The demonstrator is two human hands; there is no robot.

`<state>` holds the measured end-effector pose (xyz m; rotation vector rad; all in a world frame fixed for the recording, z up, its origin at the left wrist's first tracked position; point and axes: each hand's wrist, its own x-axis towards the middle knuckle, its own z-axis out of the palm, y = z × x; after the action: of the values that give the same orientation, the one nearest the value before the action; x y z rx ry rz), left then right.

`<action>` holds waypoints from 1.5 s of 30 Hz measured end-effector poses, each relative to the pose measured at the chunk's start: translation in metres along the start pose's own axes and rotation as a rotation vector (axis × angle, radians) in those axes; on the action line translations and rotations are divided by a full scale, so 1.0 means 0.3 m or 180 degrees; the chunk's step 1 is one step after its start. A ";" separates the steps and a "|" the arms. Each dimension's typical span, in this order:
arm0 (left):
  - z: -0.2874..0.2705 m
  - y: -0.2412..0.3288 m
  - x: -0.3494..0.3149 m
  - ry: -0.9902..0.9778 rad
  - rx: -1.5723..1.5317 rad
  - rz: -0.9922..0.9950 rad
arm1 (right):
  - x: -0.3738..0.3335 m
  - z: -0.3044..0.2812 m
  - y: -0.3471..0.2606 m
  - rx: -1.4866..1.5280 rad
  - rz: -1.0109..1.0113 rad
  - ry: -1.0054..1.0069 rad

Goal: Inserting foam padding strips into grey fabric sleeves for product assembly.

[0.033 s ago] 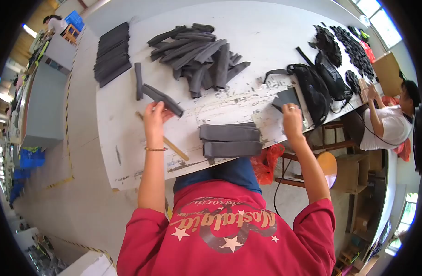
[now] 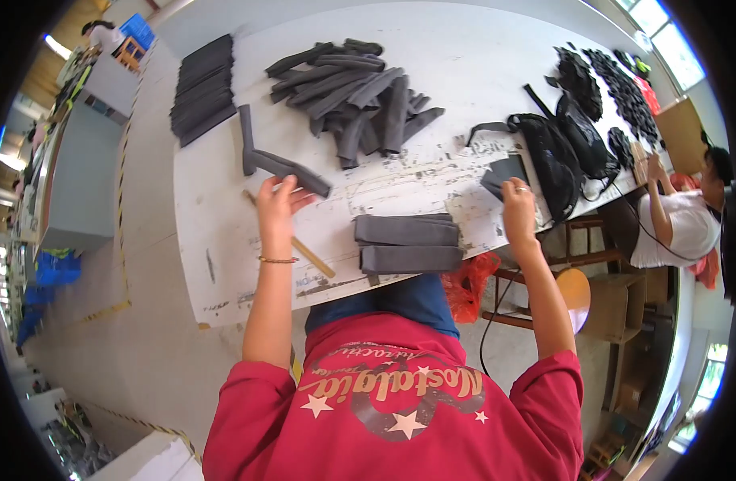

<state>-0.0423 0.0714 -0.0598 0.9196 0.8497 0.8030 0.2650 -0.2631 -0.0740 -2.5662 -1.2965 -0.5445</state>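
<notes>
My left hand [image 2: 278, 208] is at the near edge of a folded grey fabric strip [image 2: 291, 170], its fingers spread and seeming to touch it. Another grey strip [image 2: 246, 140] lies against that strip's far end. On the right, my right hand [image 2: 518, 210] has its fingers closed on a dark grey fabric piece [image 2: 491, 186], beside a flat dark piece [image 2: 510, 167] on the table. Between my hands, close to my body, two bundles of folded grey strips [image 2: 408, 231] lie side by side. A thin wooden ruler-like stick [image 2: 313, 256] lies below my left hand.
A loose heap of grey strips [image 2: 360, 92] and a neat stack [image 2: 203, 88] fill the table's far side. Black bags [image 2: 548, 164] and dark parts [image 2: 578, 84] lie to the right. A co-worker [image 2: 677, 212] sits at the right; a red plastic bag [image 2: 470, 284] hangs below the edge.
My left hand's fingers have opened out a little by the strip. The whole view has shifted slightly. My right hand stays at the dark grey piece.
</notes>
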 end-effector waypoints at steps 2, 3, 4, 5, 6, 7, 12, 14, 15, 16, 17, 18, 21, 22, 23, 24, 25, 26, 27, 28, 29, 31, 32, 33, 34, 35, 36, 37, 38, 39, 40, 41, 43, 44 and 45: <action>-0.011 0.001 -0.029 -0.0238 -0.0336 -0.0329 | 0.024 -0.047 0.003 0.0223 0.0246 0.0121; -0.005 -0.008 -0.032 -0.0355 -0.0462 -0.0489 | 0.054 -0.090 -0.026 0.0473 0.0177 0.0503; 0.009 -0.014 -0.039 -0.0477 -0.0594 -0.0652 | 0.083 -0.128 -0.056 0.0716 0.0109 0.0883; 0.021 -0.017 -0.047 -0.0459 -0.0597 -0.0629 | 0.103 -0.149 -0.097 0.0736 0.0090 0.0890; 0.042 -0.015 -0.056 -0.0586 -0.0857 -0.0838 | 0.117 -0.171 -0.140 0.1484 0.0509 0.1065; 0.064 -0.014 -0.063 -0.0720 -0.1117 -0.1049 | 0.122 -0.184 -0.159 0.2229 0.0933 0.1231; 0.113 -0.037 -0.075 -0.1189 -0.2240 -0.1433 | 0.059 -0.371 -0.444 0.2558 0.0560 -0.0748; 0.148 -0.026 -0.087 -0.1011 -0.2389 -0.1589 | 0.023 -0.363 -0.506 0.2367 -0.0032 -0.0754; 0.162 -0.012 -0.097 -0.1011 -0.2381 -0.1576 | 0.025 -0.343 -0.527 0.2386 -0.0565 -0.0334; 0.178 0.004 -0.107 -0.0961 -0.2379 -0.1622 | 0.023 -0.341 -0.537 0.2398 -0.0572 -0.0325; 0.188 0.015 -0.115 -0.0909 -0.2376 -0.1668 | 0.020 -0.345 -0.548 0.2201 -0.0693 -0.0366; 0.187 0.023 -0.117 -0.0898 -0.2375 -0.1638 | 0.023 -0.356 -0.564 0.2010 -0.0829 -0.0406; 0.186 0.045 -0.134 -0.1016 -0.1729 -0.1180 | 0.039 -0.384 -0.586 0.2196 -0.0624 -0.0576; 0.188 0.056 -0.141 -0.1017 -0.1726 -0.1174 | 0.045 -0.388 -0.587 0.2299 -0.0571 -0.0588; 0.189 0.067 -0.148 -0.1078 -0.1641 -0.1092 | 0.052 -0.392 -0.592 0.2302 -0.0571 -0.0584; 0.194 0.078 -0.153 -0.1142 -0.1558 -0.1012 | 0.062 -0.396 -0.599 0.2367 -0.0630 -0.0385; 0.197 0.085 -0.157 -0.1146 -0.1556 -0.1015 | 0.071 -0.400 -0.605 0.2429 -0.0686 -0.0187; 0.201 0.089 -0.160 -0.1134 -0.1481 -0.0991 | 0.079 -0.402 -0.608 0.2426 -0.0679 -0.0187; 0.204 0.093 -0.160 -0.1123 -0.1405 -0.0966 | 0.091 -0.403 -0.611 0.2381 -0.0707 -0.0088; 0.206 0.094 -0.159 -0.1128 -0.1404 -0.0974 | 0.101 -0.405 -0.614 0.2335 -0.0734 0.0009; 0.207 0.093 -0.157 -0.1197 -0.1356 -0.1011 | 0.110 -0.410 -0.617 0.2330 -0.0724 0.0005; 0.202 0.103 -0.160 -0.1263 -0.1316 -0.1015 | 0.128 -0.426 -0.629 0.2077 -0.0850 0.0181; 0.199 0.107 -0.162 -0.1363 -0.1284 -0.1043 | 0.135 -0.426 -0.635 0.2077 -0.0863 0.0185; 0.201 0.107 -0.161 -0.1465 -0.1252 -0.1086 | 0.143 -0.423 -0.637 0.2028 -0.0919 0.0217; 0.204 0.108 -0.161 -0.1464 -0.1259 -0.1086 | 0.149 -0.421 -0.637 0.1980 -0.0979 0.0250; 0.206 0.110 -0.164 -0.1586 -0.1268 -0.1135 | 0.154 -0.420 -0.636 0.1977 -0.0988 0.0247; 0.208 0.113 -0.169 -0.1706 -0.1278 -0.1181 | 0.158 -0.420 -0.634 0.1842 -0.1041 0.0316; 0.210 0.116 -0.172 -0.1702 -0.1288 -0.1170 | 0.163 -0.419 -0.633 0.1708 -0.1098 0.0388; 0.214 0.119 -0.175 -0.1757 -0.1289 -0.1185 | 0.167 -0.420 -0.630 0.1706 -0.1116 0.0389; 0.214 0.121 -0.182 -0.1807 -0.1289 -0.1202 | 0.166 -0.420 -0.628 0.1580 -0.1150 0.0494; 0.216 0.126 -0.188 -0.1800 -0.1302 -0.1187 | 0.166 -0.421 -0.628 0.1453 -0.1184 0.0601; 0.219 0.133 -0.194 -0.1784 -0.1335 -0.1172 | 0.167 -0.419 -0.631 0.1452 -0.1206 0.0603; 0.230 0.145 -0.215 -0.1773 -0.1383 -0.1143 | 0.167 -0.413 -0.634 0.1189 -0.1318 0.0881; 0.237 0.154 -0.231 -0.1684 -0.1329 -0.1014 | 0.167 -0.415 -0.640 0.1183 -0.1339 0.0888; 0.245 0.163 -0.248 -0.1595 -0.1274 -0.0883 | 0.165 -0.417 -0.651 0.1137 -0.1305 0.0933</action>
<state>-0.0206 0.0015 0.0296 0.5883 0.3452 0.4452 0.1058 -0.1559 0.0651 -1.8649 -1.6408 -0.6595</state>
